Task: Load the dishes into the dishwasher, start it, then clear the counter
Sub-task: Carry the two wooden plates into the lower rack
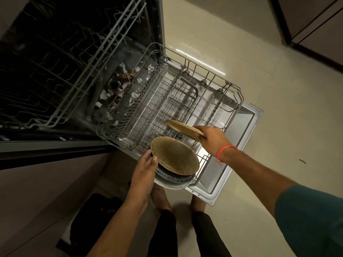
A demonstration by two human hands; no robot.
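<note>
From the head view, the right hand (213,139) grips a round tan speckled plate (182,127) over the pulled-out grey wire lower rack (239,95), near its front edge. The left hand (145,168) holds a stack of dishes (174,160), fingers curled around its rim, at the rack's front corner.

Both arms reach forward and down. The left hand (143,170) is at 7 o'clock, its fingers curled round a rim, thumb on top. The right hand (213,139) is at 3 o'clock, its fingers closed in a pinch, wrist slightly bent.
</note>
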